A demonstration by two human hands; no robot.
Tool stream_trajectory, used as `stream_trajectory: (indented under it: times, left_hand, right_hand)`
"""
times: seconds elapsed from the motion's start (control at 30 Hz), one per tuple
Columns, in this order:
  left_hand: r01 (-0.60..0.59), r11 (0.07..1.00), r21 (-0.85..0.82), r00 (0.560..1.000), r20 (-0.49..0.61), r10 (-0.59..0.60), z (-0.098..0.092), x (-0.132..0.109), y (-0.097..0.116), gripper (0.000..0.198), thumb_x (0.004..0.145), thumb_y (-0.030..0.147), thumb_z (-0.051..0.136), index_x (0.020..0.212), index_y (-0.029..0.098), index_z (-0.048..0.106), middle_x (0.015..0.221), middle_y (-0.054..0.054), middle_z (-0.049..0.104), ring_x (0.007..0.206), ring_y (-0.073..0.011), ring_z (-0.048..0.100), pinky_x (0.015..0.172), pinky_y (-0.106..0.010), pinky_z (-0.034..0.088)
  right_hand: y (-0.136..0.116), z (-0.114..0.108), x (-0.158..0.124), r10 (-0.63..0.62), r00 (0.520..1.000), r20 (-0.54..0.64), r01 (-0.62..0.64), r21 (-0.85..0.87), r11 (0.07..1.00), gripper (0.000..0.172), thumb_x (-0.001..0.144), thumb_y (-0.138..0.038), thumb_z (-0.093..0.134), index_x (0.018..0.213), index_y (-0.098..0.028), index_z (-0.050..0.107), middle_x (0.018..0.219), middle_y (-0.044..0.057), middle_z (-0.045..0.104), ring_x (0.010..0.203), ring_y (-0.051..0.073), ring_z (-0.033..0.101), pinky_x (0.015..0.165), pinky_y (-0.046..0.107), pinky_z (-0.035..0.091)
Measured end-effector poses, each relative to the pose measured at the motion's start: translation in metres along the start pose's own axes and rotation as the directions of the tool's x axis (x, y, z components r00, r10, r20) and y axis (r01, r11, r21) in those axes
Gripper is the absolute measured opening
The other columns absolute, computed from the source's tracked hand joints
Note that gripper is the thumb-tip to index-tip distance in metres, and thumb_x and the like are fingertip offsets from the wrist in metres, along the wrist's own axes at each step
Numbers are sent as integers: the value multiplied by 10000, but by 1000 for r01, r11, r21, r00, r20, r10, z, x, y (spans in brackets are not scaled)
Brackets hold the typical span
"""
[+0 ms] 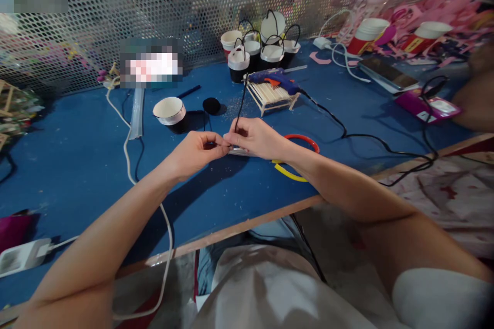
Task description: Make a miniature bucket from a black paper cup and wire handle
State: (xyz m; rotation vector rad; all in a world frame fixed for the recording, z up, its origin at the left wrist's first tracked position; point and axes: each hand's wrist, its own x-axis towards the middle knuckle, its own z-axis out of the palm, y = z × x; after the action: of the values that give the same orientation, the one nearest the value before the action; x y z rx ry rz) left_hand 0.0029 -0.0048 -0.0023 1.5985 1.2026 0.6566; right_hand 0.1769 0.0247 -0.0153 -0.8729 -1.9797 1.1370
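Observation:
My right hand (257, 138) is closed in a pinch on a thin black cord (241, 105), which rises from its fingers toward the glue gun. Against those fingertips, my left hand (198, 151) pinches what looks like the cord's lower end; the fingers partly hide it. A silvery object (240, 152) lies beneath my right hand, mostly covered. Left of the hands stands a black-and-white paper cup (170, 112), and near it lies a black disc (211, 106). A blue glue gun (276, 79) rests on a small wooden stick rack (270, 96).
Several cups with black cord handles (272, 54) stand at the back. A red and yellow ring (303, 139) lies by my right forearm. A white cable (127, 154) crosses the table on the left; the glue gun's black cord (370, 136) runs right. A phone (388, 74) lies farther right.

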Motion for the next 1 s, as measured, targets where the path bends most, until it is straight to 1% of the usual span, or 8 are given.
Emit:
stream_trajectory:
  times: [0.17,0.27,0.43,0.53,0.67,0.73,0.87,1.0]
  left_hand:
    - [-25,998,52,1000,-15,26,0,-1,1,250,691,364,645,745,121,622,668,-8,565,623,-108,471,594,-227,370]
    - [-31,998,52,999,-6,31,1,-2,0,247,702,362,630,753,120,622,685,-13,574,634,-111,477,602,-228,375]
    - [-29,999,31,999,-18,30,5,-1,-3,244,710,359,623,738,118,609,674,-2,550,615,-96,441,562,-214,337]
    - [-4,1000,-25,1000,-23,3,6,0,-3,252,694,362,640,701,114,596,624,14,508,552,-70,383,510,-206,283]
    - [48,993,-106,999,-12,-50,6,0,-1,260,666,366,666,684,115,601,574,27,479,485,-51,331,466,-208,231]
    - [42,994,-103,999,-5,-42,5,0,1,250,663,356,667,687,115,608,578,26,492,492,-54,345,473,-209,244]
    - [-12,1000,-27,1000,14,12,2,-2,5,221,702,338,625,684,118,612,621,21,523,546,-64,390,531,-208,306]
    - [-37,998,55,999,11,37,-1,-2,6,190,709,305,611,726,116,610,668,7,553,610,-85,449,588,-212,347]
  right_hand:
    - [0,0,0,7,998,-61,-13,-89,996,342,777,-458,564,664,-136,532,559,-31,486,532,69,398,515,219,306]
    - [0,2,0,2,996,-90,-13,-114,993,359,771,-466,567,643,-132,534,559,-30,485,531,67,388,517,220,297]
    - [1,5,0,13,994,-108,-27,-129,991,365,750,-459,597,606,-134,517,542,-32,484,524,65,384,499,217,286]
    - [2,4,0,8,997,-75,-16,-108,994,379,744,-462,605,585,-144,476,537,-36,471,519,62,378,490,211,287]
    - [1,-1,0,-17,998,56,14,44,999,322,804,-458,537,719,-152,484,590,-38,490,490,55,391,477,205,310]
    - [1,-3,0,-26,998,54,25,16,1000,314,812,-447,532,712,-154,482,579,-40,477,496,59,393,485,207,314]
    - [1,-4,1,-64,998,27,66,-81,994,297,821,-416,528,687,-154,487,566,-35,474,542,74,406,521,214,317]
    - [1,-3,2,-52,999,1,51,-151,987,300,827,-400,510,662,-152,479,565,-34,451,552,77,395,529,218,304]
